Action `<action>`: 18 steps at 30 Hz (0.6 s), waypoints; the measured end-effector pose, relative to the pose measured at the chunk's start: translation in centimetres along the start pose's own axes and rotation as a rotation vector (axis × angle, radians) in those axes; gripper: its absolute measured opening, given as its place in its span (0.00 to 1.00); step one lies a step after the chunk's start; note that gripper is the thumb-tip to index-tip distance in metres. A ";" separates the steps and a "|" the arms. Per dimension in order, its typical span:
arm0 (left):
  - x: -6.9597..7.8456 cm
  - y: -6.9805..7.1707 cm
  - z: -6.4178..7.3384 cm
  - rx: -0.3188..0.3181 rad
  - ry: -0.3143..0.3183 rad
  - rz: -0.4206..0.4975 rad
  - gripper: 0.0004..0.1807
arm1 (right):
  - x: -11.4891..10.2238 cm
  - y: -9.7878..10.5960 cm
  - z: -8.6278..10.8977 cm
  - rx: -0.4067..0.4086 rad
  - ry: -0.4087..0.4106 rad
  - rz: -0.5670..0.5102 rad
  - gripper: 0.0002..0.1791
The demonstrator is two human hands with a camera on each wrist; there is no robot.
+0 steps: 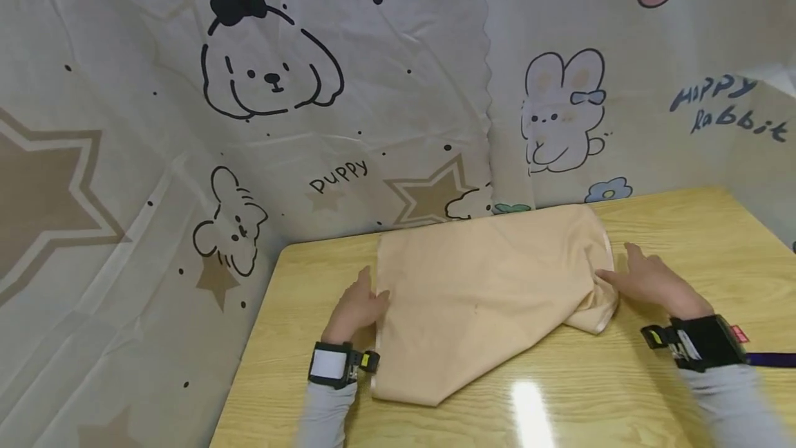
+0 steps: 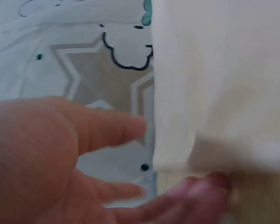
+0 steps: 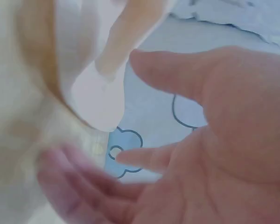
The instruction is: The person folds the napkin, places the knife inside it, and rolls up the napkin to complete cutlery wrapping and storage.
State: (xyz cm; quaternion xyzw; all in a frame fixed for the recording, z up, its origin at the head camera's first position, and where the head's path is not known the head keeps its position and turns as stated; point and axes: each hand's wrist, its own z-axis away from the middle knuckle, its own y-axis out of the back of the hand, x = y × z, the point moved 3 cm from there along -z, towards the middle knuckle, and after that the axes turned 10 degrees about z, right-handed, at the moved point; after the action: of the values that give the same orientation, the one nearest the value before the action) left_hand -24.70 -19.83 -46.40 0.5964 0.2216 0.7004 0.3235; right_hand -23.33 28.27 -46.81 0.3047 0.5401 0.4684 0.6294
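Note:
A peach-coloured cloth [image 1: 479,296] lies on the wooden table, its lower right side slanting and its right end bunched into folds. At its left edge is my left hand [image 1: 357,306], thumb by the border. In the left wrist view, the thumb and fingers of that hand [image 2: 51,154] are spread apart beside the pale cloth [image 2: 214,84]; whether the blurred fingertips touch it I cannot tell. My right hand [image 1: 653,283] is beside the bunched right end. Its fingers [image 3: 98,191] are loosely extended in the right wrist view, with a gap between them and the thumb, near the folded cloth [image 3: 100,100].
The yellowish wooden table [image 1: 298,323] extends on both sides of the cloth. A printed fabric backdrop [image 1: 398,88] with cartoon animals rises behind the table and along its left side. Both wrists wear black straps, and a dark purple strap [image 1: 771,359] runs off to the right.

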 end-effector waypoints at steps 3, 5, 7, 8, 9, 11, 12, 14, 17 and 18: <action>-1.2 0.6 2.9 -0.067 0.053 0.003 0.38 | 0.7 -1.0 2.3 -0.064 0.065 -0.039 0.53; -2.0 0.7 4.6 -0.132 0.051 0.005 0.34 | 0.5 -1.8 3.4 -0.064 0.154 -0.120 0.49; -2.5 0.5 6.0 -0.180 0.022 0.022 0.29 | 0.1 -2.6 3.9 -0.028 0.242 -0.206 0.45; -2.7 0.3 6.5 -0.197 0.009 0.044 0.27 | -0.2 -2.8 4.0 0.008 0.279 -0.226 0.42; -2.8 0.1 7.0 -0.211 -0.001 0.066 0.25 | -0.4 -3.0 4.0 0.044 0.303 -0.234 0.39; -2.9 -0.4 7.7 -0.226 -0.005 0.100 0.22 | -0.9 -3.3 3.8 0.104 0.310 -0.252 0.34; -2.9 -0.7 7.9 -0.230 -0.003 0.112 0.21 | -1.0 -3.3 3.7 0.125 0.299 -0.261 0.31; -2.8 -1.0 8.1 -0.227 -0.017 0.116 0.17 | -1.3 -3.4 3.7 0.153 0.287 -0.289 0.27; -2.3 -0.9 8.3 -0.187 -0.081 0.110 0.15 | -1.6 -3.3 3.9 0.180 0.302 -0.361 0.25; -2.1 -0.7 8.3 -0.158 -0.113 0.110 0.14 | -1.6 -3.1 4.2 0.209 0.314 -0.369 0.25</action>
State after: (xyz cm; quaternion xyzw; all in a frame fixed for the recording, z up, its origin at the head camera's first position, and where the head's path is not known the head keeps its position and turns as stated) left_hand -16.31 -21.51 -46.76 0.6187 0.1140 0.6978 0.3425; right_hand -18.46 26.12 -47.98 0.1880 0.7228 0.3289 0.5779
